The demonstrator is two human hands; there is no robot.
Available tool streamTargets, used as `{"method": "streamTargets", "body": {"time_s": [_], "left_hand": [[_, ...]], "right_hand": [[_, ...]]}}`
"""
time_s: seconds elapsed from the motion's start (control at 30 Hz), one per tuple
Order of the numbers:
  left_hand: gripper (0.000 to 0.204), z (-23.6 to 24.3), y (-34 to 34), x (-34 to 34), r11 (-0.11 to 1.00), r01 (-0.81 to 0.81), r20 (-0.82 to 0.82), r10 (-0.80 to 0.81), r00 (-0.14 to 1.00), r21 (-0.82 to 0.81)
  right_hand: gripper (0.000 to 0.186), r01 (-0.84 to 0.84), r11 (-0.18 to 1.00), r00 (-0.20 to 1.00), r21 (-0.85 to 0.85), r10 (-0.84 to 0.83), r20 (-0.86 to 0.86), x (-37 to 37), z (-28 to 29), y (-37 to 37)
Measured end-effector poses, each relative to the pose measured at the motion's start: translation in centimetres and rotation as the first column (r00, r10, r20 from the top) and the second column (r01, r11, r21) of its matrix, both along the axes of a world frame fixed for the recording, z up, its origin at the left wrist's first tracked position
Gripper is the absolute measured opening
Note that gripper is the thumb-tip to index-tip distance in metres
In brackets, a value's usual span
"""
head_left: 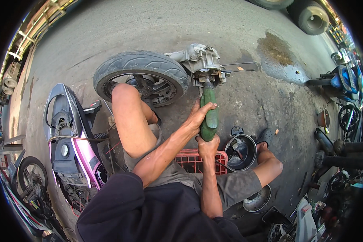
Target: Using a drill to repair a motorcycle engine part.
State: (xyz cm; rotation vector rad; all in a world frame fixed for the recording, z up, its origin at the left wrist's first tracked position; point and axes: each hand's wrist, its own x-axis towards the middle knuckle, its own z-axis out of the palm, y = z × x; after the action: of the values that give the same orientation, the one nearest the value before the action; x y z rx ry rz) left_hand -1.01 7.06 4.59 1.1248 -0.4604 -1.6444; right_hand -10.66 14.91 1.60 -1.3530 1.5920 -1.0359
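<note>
Green casing, smooth and rounded, covers the power tool (209, 115) near the middle; the left hand (201, 115) wraps its body, and the right hand (208, 147) grips its near end. Its metal nose meets the near face of a ribbed, cast-metal engine block (196, 60), from which two thin rods (240, 63) jut right. To the block's left sits a grooved black rubber tyre (143, 62). Nearer, a latticed red plastic crate (186, 153) lies beside a round dark basin (251, 155). Glossy pink panels (86, 157) edge the scooter body at left, on rough, stained pavement (266, 103).
</note>
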Motion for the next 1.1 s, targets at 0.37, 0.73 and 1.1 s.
{"method": "streamTargets", "body": {"time_s": [0.37,0.73,1.1], "left_hand": [[0.08,1.9,0.8,0.4,1.0,0.016,0.036,-0.016,0.999,-0.005],[0.087,2.9,1.6,0.6,0.991,0.012,0.008,-0.011,1.0,-0.135],[0.102,2.1,1.9,0.1,0.999,0.043,0.086,-0.042,0.995,-0.01]], "right_hand": [[0.018,0.025,0.999,0.998,-0.026,-0.024,0.052,0.8,2.2,0.5],[0.027,-0.023,0.999,0.997,-0.034,0.025,0.078,0.2,2.5,1.2],[0.034,-0.115,0.992,0.99,-0.047,0.119,0.072,-1.7,-0.5,2.5]]}}
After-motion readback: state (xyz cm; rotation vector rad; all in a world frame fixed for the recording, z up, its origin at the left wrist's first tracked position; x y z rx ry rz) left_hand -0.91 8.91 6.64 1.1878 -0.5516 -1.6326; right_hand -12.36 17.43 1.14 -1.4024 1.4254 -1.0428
